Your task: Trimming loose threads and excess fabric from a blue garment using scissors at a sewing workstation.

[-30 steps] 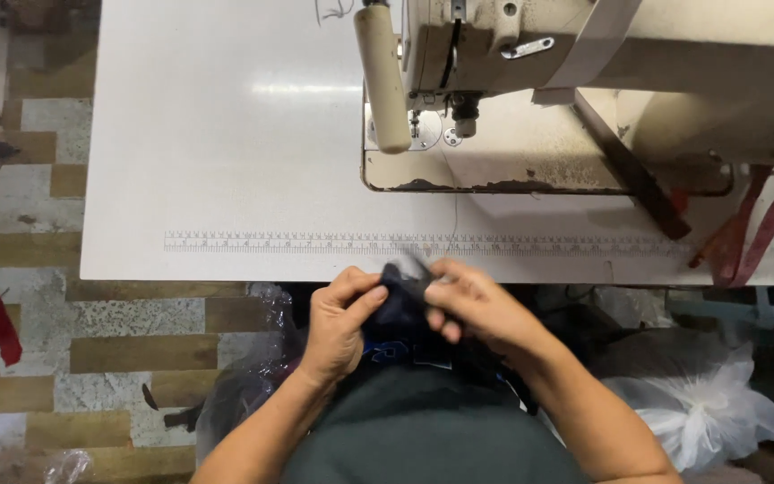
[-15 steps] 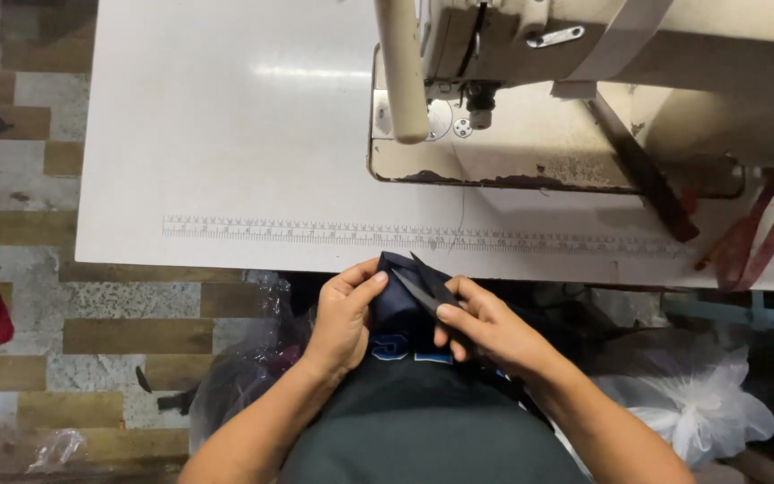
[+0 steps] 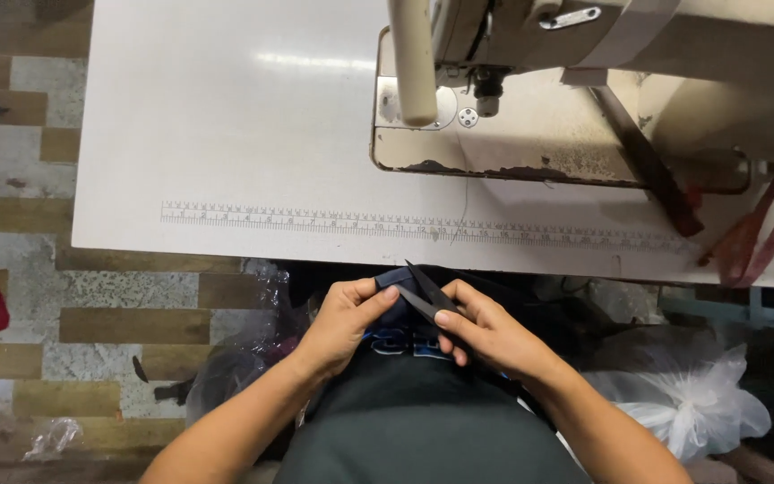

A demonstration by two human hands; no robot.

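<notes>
Head view: at six o'clock below the table (image 3: pixel 226 134), the left hand (image 3: pixel 342 324) pinches the dark cloth (image 3: pixel 396 300); the right hand (image 3: pixel 485 333) grips open snips (image 3: pixel 425 296). Blades so near the thumb could nick skin or cloth.

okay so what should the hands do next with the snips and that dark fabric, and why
Probably close the snips on the fabric's edge: the right hand holds their open blades against the dark fabric piece, which the left hand pinches steady just below the table edge.
</notes>
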